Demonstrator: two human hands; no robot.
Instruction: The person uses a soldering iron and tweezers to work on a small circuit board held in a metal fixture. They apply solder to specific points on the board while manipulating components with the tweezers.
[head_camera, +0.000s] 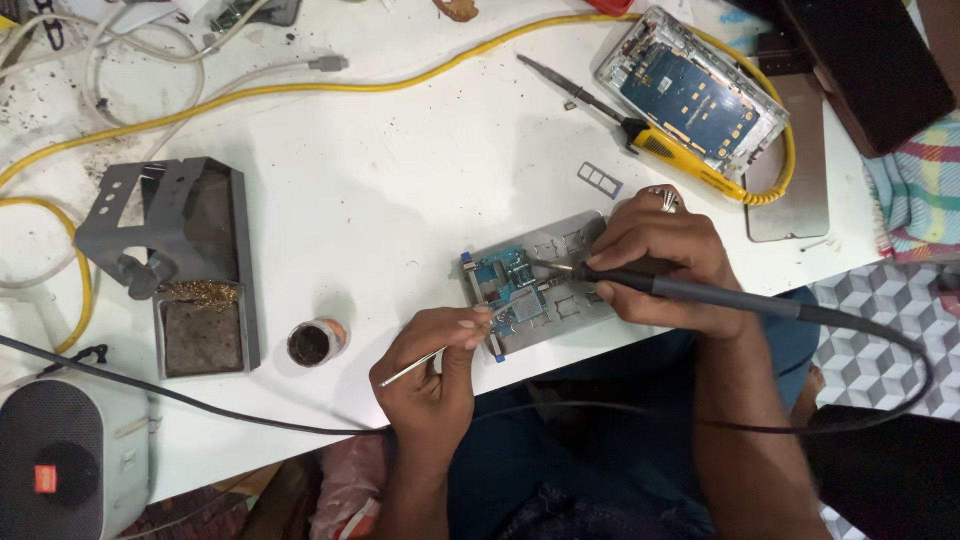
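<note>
Solder work at the near edge of the white worktop (400, 180): the right hand (655, 265) is wrapped firmly around a dark-handled soldering iron (640, 283), fingers closed along the grip, and the metal tip is down on a small blue circuit board (508, 283). The board sits clamped in a grey metal holder (570, 245) that lies flat right at the worktop's front edge. The iron's grey cable (880, 340) loops off to the right and back under the person's arms.

Over on the other side, the left hand (435, 365) is pinched shut on thin metal tweezers (415, 366), thumb and fingers pressed together, with the fingertips right at the lower corner of the board; where the tweezer points land I cannot tell.

Just left of that hand stands a small round flux pot (317, 342), open, dark inside. Further left is a grey iron stand (175, 250) with brass cleaning wool and a sponge tray. Behind the right hand lie a yellow-handled screwdriver (640, 135), a small grey card tray (600, 180) and an opened phone frame (693, 95) with its blue board showing. A yellow cable (330, 85) snakes across the back, and a grey speaker (65, 455) sits at the lower left.
</note>
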